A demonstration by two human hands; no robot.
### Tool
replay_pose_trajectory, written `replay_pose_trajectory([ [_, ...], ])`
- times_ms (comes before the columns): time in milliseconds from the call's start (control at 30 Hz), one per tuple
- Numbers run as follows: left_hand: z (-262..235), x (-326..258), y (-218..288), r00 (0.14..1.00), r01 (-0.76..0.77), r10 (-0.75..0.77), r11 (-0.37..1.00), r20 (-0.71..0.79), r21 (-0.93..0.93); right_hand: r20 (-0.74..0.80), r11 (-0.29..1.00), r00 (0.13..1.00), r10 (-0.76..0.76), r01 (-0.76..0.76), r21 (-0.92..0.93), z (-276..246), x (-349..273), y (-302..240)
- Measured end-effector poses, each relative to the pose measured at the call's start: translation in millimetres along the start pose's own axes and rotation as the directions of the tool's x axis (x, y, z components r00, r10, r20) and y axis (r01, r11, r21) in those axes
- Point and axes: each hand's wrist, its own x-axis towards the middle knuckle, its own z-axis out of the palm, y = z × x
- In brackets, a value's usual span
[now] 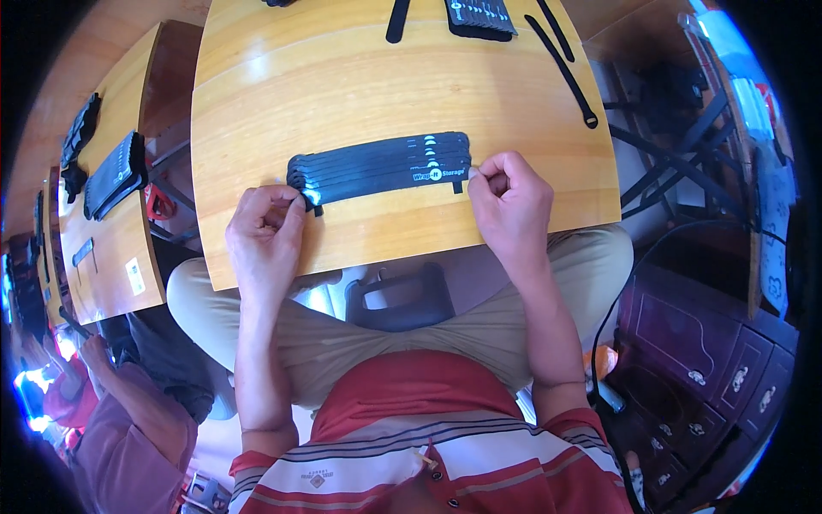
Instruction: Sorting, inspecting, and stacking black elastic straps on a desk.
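Note:
A fanned stack of flat black straps [377,163] with white print near the right end lies across the wooden table [342,244] before me. Each strap overlaps the one behind it. My left hand [267,227] is closed in a pinch at the left end of the nearest strap. At the opposite end, thumb and forefinger of my right hand [514,201] pinch that strap's tip. Small dark tabs stick out under the front edge near both ends. The fingertips partly cover the strap ends.
Another bundle of black straps [481,19] sits at the table's far side. Long loose straps [561,73] lie at the far right. To the left, a second table [120,257] bears black stacks [116,176], and a person [137,437] sits beside it. Dark drawers [685,377] stand right.

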Motion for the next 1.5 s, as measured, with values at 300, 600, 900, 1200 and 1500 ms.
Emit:
replay_pose_trajectory([
  [300,-5,0,12,0.99,-0.138,0.136,0.977,0.026,0.162,0.009,0.805,0.869,-0.494,0.461,-0.373,7,-19,-9],
  [600,-2,-14,20,0.94,-0.32,0.337,0.831,0.046,0.455,0.186,0.708,0.82,-0.542,0.564,-0.425,15,-30,-20],
  [900,14,-30,23,0.777,-0.629,0.413,0.518,0.475,0.579,0.407,0.688,0.747,-0.526,0.655,-0.312,35,-33,-28],
  [1200,-14,-29,11,0.8,-0.589,0.319,0.579,0.508,0.564,0.473,0.698,0.751,-0.461,0.636,-0.329,19,-30,-14],
  [1500,2,-30,28,0.84,-0.541,0.3,0.522,0.451,0.66,0.524,0.737,0.74,-0.421,0.616,-0.278,10,-23,-16],
])
